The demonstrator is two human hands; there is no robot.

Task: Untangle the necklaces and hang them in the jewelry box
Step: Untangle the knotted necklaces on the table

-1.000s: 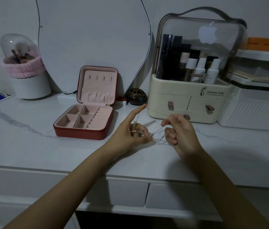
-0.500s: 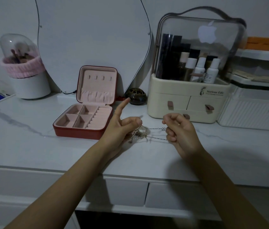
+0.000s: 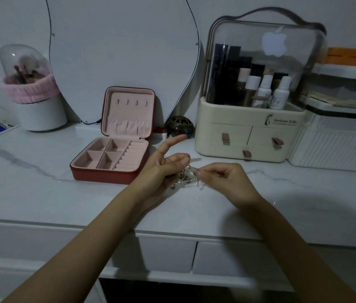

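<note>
A tangled clump of thin silver necklaces hangs between my two hands just above the marble tabletop. My left hand holds the clump with curled fingers, its index finger sticking out straight. My right hand pinches a chain at the clump's right side. To the left stands the red jewelry box, lid open, with pink lining, small hooks in the lid and empty compartments.
A cream cosmetics organizer with bottles stands behind my hands. A dark round ornament sits beside the box. A mirror leans on the wall, a brush holder at far left, white storage boxes at right.
My right hand moved left toward my left hand, so the stretched chains have bunched into a clump. My left index finger stays extended.
</note>
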